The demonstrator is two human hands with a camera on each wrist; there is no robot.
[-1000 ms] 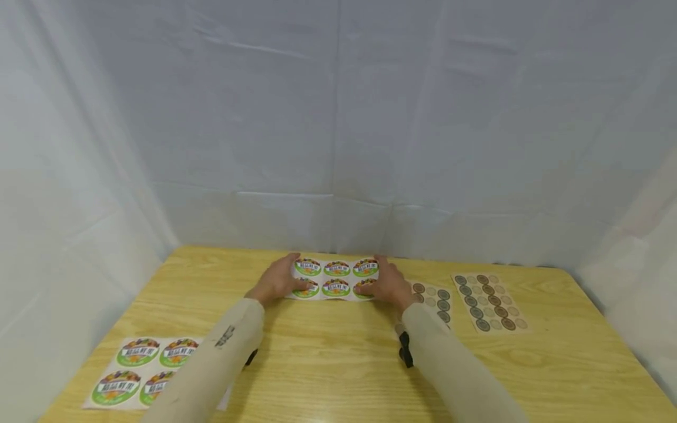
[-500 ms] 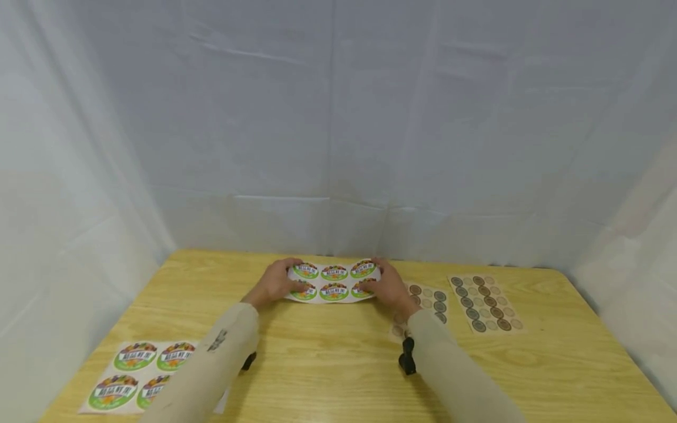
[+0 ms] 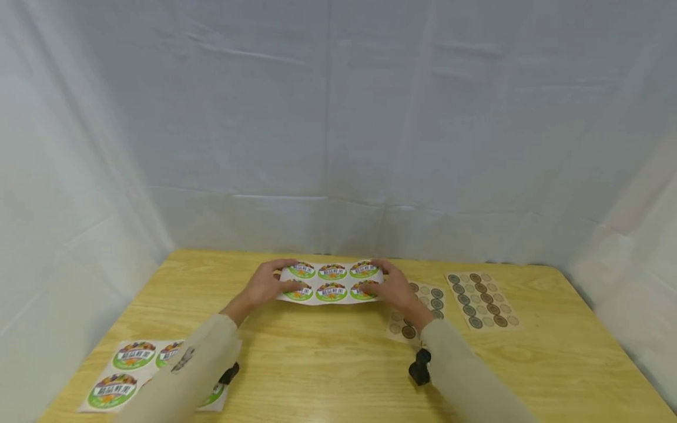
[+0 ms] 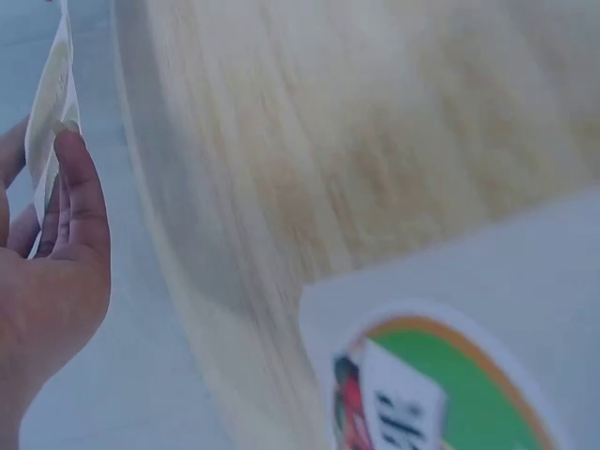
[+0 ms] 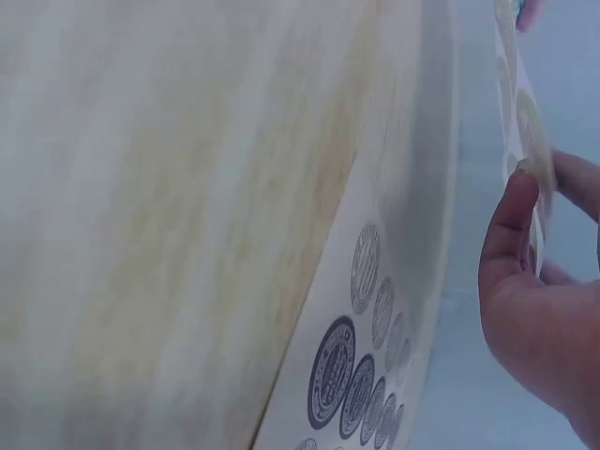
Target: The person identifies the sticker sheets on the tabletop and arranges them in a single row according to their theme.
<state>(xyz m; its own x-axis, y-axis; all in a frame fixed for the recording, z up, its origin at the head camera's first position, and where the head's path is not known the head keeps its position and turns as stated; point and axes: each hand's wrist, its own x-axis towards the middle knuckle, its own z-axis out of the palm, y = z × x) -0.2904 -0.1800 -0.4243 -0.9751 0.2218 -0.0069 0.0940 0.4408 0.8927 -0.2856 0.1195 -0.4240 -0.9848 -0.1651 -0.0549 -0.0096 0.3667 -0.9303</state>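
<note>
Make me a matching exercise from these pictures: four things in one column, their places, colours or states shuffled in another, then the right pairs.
Things:
1. Centre sheet
2. Lower-left sheet
3. Far-right sheet
4. Table

Descriptions:
A. Partly hidden by the left sleeve
B. Yellowish wood grain
C. Held between the left hand and the right hand
D. Patterned in grey, brown and beige

Pairs: 1-C, 2-A, 3-D, 4-B

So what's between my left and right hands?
A sheet of fruit stickers, six showing in the head view, your left hand gripping one end, your right hand the other.
</note>
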